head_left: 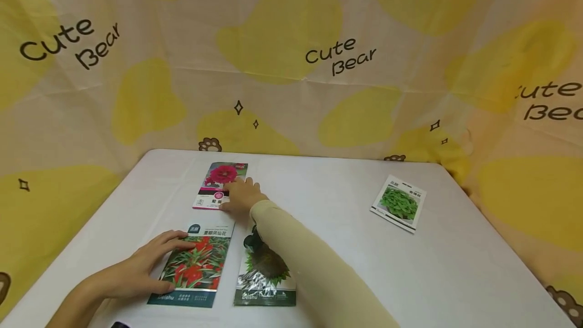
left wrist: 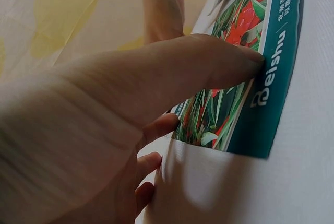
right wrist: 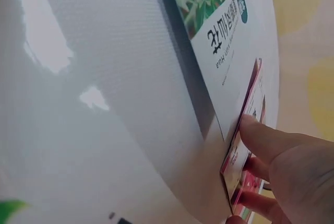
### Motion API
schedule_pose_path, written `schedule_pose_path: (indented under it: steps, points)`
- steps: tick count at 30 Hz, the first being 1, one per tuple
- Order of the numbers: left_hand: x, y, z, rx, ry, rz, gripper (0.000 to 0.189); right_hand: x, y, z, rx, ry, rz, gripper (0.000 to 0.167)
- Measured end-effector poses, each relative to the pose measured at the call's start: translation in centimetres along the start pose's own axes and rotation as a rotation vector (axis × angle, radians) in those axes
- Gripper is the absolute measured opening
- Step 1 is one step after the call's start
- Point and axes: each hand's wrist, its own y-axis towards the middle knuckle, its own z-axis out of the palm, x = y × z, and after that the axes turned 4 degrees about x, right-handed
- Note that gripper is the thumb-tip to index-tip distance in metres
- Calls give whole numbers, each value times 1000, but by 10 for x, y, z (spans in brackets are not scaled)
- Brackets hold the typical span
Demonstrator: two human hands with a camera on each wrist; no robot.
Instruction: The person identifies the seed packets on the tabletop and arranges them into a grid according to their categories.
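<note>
My left hand rests along the left side of a seed packet with red flowers, its fingers extended. In the left wrist view the thumb presses near the packet's green "Beishu" band. Farther back, my right hand grips the right side of a seed packet with a pink flower. Its thumb lies at that packet's lower edge in the right wrist view, while the fingers bend over the face. A sunflower seed packet lies under the right forearm, partly hidden by it.
On the right side of the white table lies a packet with green leaves, slightly turned. A yellow-patterned "Cute Bear" cloth hangs behind the table. A small dark object shows at the front left edge.
</note>
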Motion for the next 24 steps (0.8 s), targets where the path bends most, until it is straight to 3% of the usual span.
schedule_pose_path:
  steps: [8, 14, 24]
  points:
    - [0, 0, 1, 2, -1, -13, 70, -7, -3, -1, 30, 60, 4, 58]
    - [3, -2, 4, 12, -17, -2, 71, -11, -1, -1, 61, 105, 5, 69]
    - [5, 0, 2, -18, 39, 30, 71, -29, -14, -32, 26, 45, -205, 66]
